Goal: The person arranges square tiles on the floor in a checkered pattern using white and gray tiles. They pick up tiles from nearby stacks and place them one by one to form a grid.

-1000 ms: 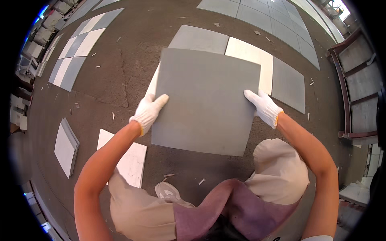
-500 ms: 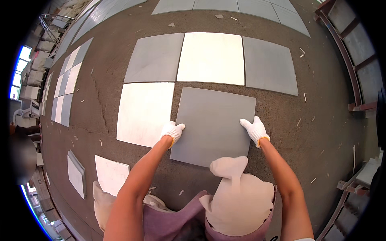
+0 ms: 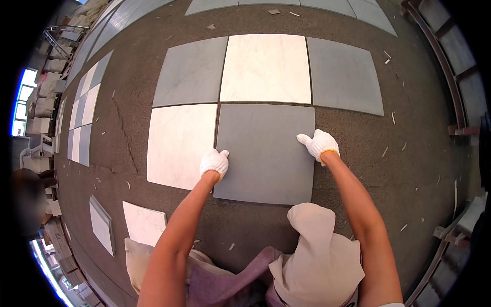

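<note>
A large square grey tile (image 3: 266, 158) lies between my hands, its far and left edges lined up close to the neighbouring tiles. My left hand (image 3: 214, 163), in a white knit glove, grips its left edge with the thumb on top. My gloved right hand (image 3: 319, 143) holds the right edge the same way; the fingers under both edges are hidden. Left of this tile is a white tile (image 3: 179, 143). Beyond them runs a row: a grey tile (image 3: 189, 71), a white tile (image 3: 266, 69) and another grey tile (image 3: 345, 77).
Near the left, a stack of thin tiles (image 3: 102, 225) and a white tile (image 3: 144, 222) lie on the dark floor (image 3: 368, 204). Smaller checkered tiles (image 3: 84, 110) are farther left. Metal racks (image 3: 445, 56) stand at right. A blurred person (image 3: 28, 197) is at far left.
The grey tile has shifted forward and slightly left, turning square with the others and narrowing the gaps. Both hands moved with it, keeping their hold on its edges.
</note>
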The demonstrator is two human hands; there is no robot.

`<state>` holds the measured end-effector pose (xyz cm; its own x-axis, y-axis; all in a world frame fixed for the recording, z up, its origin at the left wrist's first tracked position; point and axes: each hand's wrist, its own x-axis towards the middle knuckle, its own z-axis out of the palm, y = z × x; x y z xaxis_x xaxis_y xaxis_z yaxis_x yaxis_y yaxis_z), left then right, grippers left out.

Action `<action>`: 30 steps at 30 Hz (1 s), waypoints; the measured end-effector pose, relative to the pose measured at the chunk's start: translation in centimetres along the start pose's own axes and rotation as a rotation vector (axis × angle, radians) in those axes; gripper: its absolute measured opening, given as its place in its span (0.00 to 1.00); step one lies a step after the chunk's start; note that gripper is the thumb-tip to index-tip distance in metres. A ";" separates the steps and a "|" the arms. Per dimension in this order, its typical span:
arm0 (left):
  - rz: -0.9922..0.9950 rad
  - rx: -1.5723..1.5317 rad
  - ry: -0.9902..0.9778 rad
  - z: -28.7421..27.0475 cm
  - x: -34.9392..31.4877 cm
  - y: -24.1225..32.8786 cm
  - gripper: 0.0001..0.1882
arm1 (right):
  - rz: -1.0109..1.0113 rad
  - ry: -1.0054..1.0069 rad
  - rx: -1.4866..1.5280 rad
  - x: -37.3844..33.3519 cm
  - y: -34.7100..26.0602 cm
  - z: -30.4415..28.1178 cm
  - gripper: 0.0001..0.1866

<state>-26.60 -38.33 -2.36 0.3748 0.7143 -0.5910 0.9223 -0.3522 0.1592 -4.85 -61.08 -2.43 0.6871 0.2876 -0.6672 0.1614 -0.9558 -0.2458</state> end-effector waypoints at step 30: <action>0.382 0.408 0.180 -4.6 1.4 2.1 0.26 | 0.065 -0.055 -0.195 1.8 -2.6 -0.7 0.38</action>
<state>-23.72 -35.28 0.82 0.7167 0.5695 -0.4024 0.6210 -0.7838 -0.0034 -3.57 -58.15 -2.49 0.6619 0.2226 -0.7158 0.2553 -0.9647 -0.0640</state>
